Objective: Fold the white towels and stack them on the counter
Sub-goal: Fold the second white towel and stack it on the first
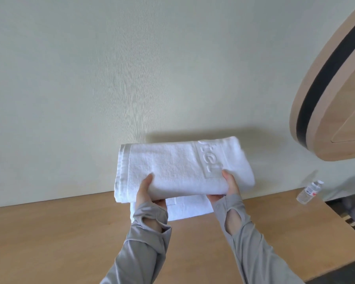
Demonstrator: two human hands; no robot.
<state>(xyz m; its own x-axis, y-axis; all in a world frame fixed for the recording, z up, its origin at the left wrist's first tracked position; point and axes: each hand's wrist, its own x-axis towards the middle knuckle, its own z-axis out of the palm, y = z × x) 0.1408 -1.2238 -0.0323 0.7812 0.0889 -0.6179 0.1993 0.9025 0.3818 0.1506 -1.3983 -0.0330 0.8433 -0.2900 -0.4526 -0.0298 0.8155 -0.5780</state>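
Note:
A folded white towel [178, 167] with embossed lettering is held in the air just above the wooden counter [70, 232], near the wall. My left hand [148, 191] grips its near edge on the left, thumb on top and fingers beneath. My right hand [228, 186] grips the near edge on the right the same way. Under the held towel another folded white towel [189, 208] lies flat on the counter, mostly hidden by the upper one. Both arms wear grey sleeves.
A small clear water bottle [309, 191] stands on the counter at the right, close to the wall. A curved wooden panel with a dark band [326, 89] hangs on the wall at upper right. The counter's right edge drops off beyond the bottle.

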